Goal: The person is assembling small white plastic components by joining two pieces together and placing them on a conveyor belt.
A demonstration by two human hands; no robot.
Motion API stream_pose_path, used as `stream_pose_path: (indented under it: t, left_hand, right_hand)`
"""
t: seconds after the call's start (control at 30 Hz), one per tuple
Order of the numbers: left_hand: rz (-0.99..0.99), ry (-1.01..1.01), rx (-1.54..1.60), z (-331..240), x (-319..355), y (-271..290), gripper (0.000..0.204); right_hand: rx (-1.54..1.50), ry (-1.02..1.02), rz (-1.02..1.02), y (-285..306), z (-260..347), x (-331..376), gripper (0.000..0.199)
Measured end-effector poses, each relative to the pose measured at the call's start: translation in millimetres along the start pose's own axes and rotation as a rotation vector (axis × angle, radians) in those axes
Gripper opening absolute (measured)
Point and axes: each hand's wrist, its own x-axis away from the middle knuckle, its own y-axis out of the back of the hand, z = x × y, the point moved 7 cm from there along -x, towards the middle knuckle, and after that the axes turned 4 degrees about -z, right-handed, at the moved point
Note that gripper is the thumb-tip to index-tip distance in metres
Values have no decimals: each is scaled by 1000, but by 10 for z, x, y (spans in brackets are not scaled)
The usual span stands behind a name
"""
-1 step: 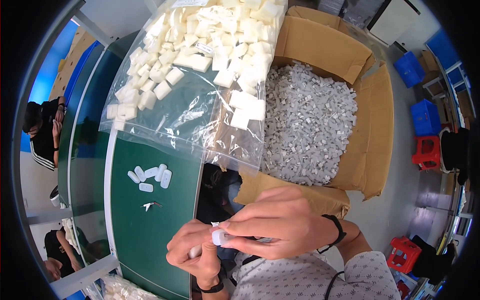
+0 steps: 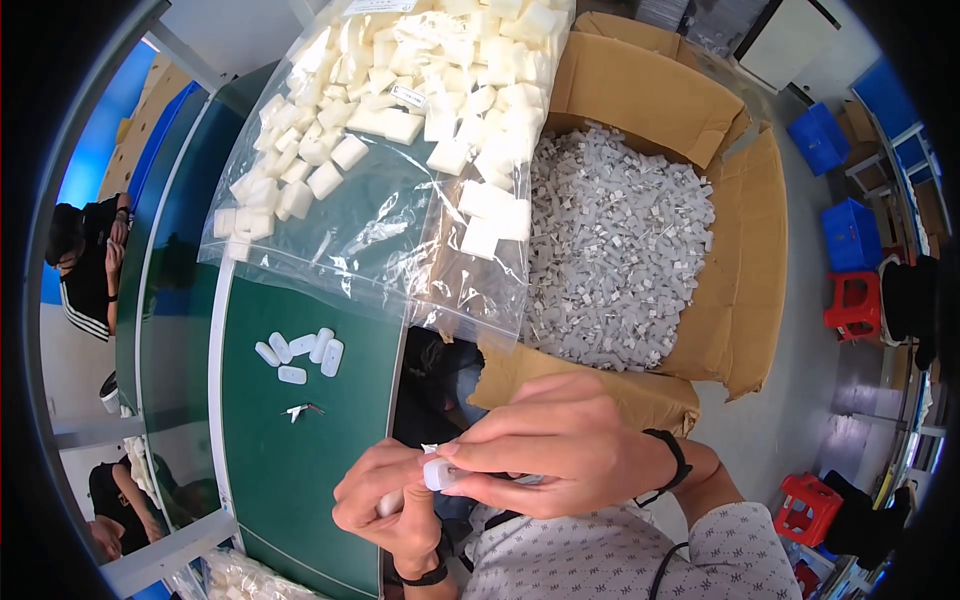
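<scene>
left hand (image 2: 385, 505) | grip closed – small white plastic piece (image 2: 437, 473) | right hand (image 2: 565, 450) | grip pinching same piece (fingertips)

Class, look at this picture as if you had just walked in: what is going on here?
A person holds a small white plastic piece between both hands, the left hand below and the right hand closing over it from the side. Five similar white pieces lie on the green table, beside a tiny metal part. A clear bag of white blocks rests ahead, next to an open cardboard box full of small grey-white parts.
</scene>
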Motion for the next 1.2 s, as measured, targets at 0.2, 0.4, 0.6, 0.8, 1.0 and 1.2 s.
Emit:
stream_pose_path:
  t: [0.2, 0.4, 0.6, 0.8, 1.0, 1.2]
  left_hand:
    - [-35, -11, -10, 11, 14, 18, 18]
    - [-38, -32, -36, 2, 14, 39, 17]
    - [-21, -121, -105, -28, -16, 5, 9]
    - [10, -112, -135, -58, -55, 11, 12]
    - [-71, 431, 35, 131, -69, 195, 7]
    - [82, 644, 317, 175, -30, 24, 8]
  right_hand:
    - [-36, -15, -8, -33, -28, 9, 20]
    - [-81, -35, -11, -55, -65, 12, 23]
    - [-51, -31, 20, -37, -95, 1, 25]
    - [-55, -67, 66, -46, -101, -20, 30]
    - [87, -153, 115, 79, -95, -168, 46]
    - [399, 337, 180, -56, 156, -101, 43]
